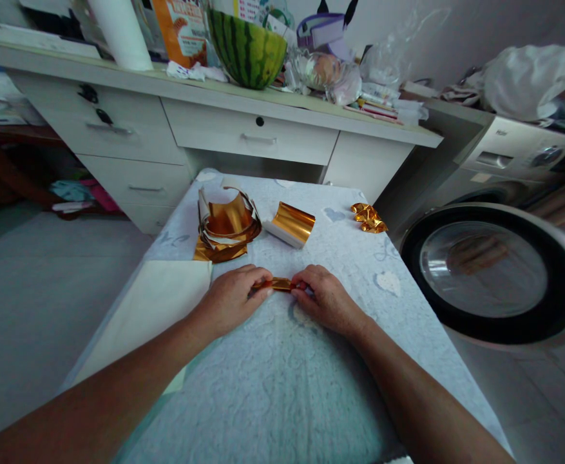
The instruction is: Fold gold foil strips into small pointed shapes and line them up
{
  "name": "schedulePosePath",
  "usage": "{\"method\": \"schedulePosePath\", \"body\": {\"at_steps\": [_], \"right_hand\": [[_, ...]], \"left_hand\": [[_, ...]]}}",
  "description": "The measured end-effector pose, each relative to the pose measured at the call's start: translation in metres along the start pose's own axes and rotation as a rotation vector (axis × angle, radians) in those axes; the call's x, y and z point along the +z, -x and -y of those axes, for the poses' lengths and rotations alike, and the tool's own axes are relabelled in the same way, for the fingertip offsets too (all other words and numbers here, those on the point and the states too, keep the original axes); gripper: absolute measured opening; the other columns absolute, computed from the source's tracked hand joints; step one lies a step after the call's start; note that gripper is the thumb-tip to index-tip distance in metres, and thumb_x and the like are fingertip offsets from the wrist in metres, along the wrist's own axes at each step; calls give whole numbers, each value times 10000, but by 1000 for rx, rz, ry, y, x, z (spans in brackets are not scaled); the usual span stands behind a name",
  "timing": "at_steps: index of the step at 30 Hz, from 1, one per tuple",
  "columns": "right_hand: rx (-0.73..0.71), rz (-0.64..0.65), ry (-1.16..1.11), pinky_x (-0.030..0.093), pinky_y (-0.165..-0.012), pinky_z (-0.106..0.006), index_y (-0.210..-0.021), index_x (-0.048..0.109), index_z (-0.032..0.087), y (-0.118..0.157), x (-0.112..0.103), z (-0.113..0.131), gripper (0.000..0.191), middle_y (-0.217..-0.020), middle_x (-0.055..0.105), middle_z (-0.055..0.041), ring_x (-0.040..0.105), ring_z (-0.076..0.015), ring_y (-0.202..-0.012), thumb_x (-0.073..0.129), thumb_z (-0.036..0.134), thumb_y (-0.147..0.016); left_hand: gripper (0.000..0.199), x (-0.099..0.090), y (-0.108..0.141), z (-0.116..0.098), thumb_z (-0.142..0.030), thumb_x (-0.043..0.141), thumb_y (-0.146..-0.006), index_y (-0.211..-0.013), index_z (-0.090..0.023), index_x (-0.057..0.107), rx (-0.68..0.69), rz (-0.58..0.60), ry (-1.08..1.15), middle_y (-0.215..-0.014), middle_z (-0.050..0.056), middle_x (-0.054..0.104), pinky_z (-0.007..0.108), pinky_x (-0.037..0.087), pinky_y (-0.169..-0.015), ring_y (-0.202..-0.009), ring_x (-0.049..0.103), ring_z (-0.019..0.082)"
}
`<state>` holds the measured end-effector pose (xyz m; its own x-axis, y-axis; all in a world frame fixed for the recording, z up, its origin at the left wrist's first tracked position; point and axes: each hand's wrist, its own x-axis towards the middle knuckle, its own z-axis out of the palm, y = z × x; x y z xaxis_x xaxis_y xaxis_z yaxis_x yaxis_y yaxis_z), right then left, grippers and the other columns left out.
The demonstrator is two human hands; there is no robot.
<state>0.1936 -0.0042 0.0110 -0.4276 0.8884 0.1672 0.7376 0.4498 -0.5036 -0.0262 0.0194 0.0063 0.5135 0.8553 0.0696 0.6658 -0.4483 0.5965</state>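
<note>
A white drawer unit [224,132] spans the back of the room, a cut watermelon [248,51] on its top, and beyond the right edge of the counter stands a washing machine [518,143] with its round door swung open. The counter [287,374] wears a pale blue patterned cover, and a plain pale sheet [156,296] lies along its left edge. Over the middle, the left hand [236,290] and right hand [325,296] are nearly closed, thumbs and fingers pinching opposite ends of one strip. Near the far left corner sits a curled gold bundle [229,222]; just right of it, toward the far edge, lies a smaller curved gold stack [292,224]. Crumpled-looking gold pieces [369,218] rest by the right edge, near the far right corner. Smallest is the narrow gold strip [281,283] between the hands, mid-counter.
</note>
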Motion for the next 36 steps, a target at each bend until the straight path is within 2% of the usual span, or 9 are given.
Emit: {"method": "schedulePosePath", "body": {"at_steps": [5, 9, 14, 17, 21, 27, 31, 36], "right_hand": [[41, -44, 28, 431, -811, -293, -966, 644, 179, 0, 3, 1, 147, -887, 654, -44, 569, -170, -851, 507, 174, -913], [45, -89, 10, 433, -776, -279, -1047, 609, 173, 2, 7, 1, 220, -877, 632, -39, 562, -166, -831, 516, 118, -856], [90, -94, -13, 412, -713, -262, -951, 560, 186, 2, 7, 4, 176, -816, 583, -17, 532, -157, -753, 510, 97, -808], [76, -94, -43, 396, -695, -254, -911, 518, 199, 2, 6, 5, 159, -803, 559, -5, 514, -149, -732, 487, 86, -804], [14, -58, -128, 381, -696, -242, -868, 480, 212, 3, 3, 3, 144, -795, 534, 11, 502, -138, -742, 447, 76, -837], [-37, 60, -453, 368, -662, -224, -855, 496, 204, 3, -4, 0, 108, -762, 515, 26, 474, -112, -697, 437, 146, -924], [16, 123, -653, 362, -613, -223, -874, 570, 181, 4, -9, -2, 127, -731, 518, 20, 458, -108, -656, 530, 286, -932], [141, 172, -874, 384, -629, -222, -911, 610, 166, 3, -11, -8, 202, -784, 576, 8, 497, -102, -673, 677, 347, -850]], "left_hand": [[197, 0, 0, -4, -261, 491, -916, -974, -196, 668, 9, -34, -6, -925, 34, 684, 306, 464, -769, -872, 630, 190], [239, 1, 1, -6, -243, 450, -941, -1011, -187, 672, 33, -58, -35, -978, 46, 709, 321, 474, -820, -923, 648, 200], [256, 2, 3, -7, -219, 419, -944, -1000, -191, 667, 48, -72, -85, -988, 49, 715, 324, 472, -834, -929, 657, 204], [224, 2, 4, -9, -194, 445, -913, -1015, -199, 645, 34, -92, -80, -929, 30, 712, 299, 461, -764, -854, 658, 188], [192, -1, 4, -10, -159, 461, -857, -1008, -197, 574, 5, -119, -38, -669, -39, 606, 255, 386, -607, -614, 577, 143], [90, -6, 3, -7, -219, 429, -891, -889, -209, 519, -12, -96, 180, -552, -83, 441, 235, 301, -538, -514, 444, 112], [86, -5, 1, -3, -255, 444, -895, -908, -208, 514, -113, -54, 416, -536, -85, 466, 229, 299, -505, -493, 430, 110], [184, -6, -3, 0, -331, 498, -886, -886, -170, 589, -206, -48, 652, -573, -51, 519, 228, 320, -522, -539, 465, 108]]}}
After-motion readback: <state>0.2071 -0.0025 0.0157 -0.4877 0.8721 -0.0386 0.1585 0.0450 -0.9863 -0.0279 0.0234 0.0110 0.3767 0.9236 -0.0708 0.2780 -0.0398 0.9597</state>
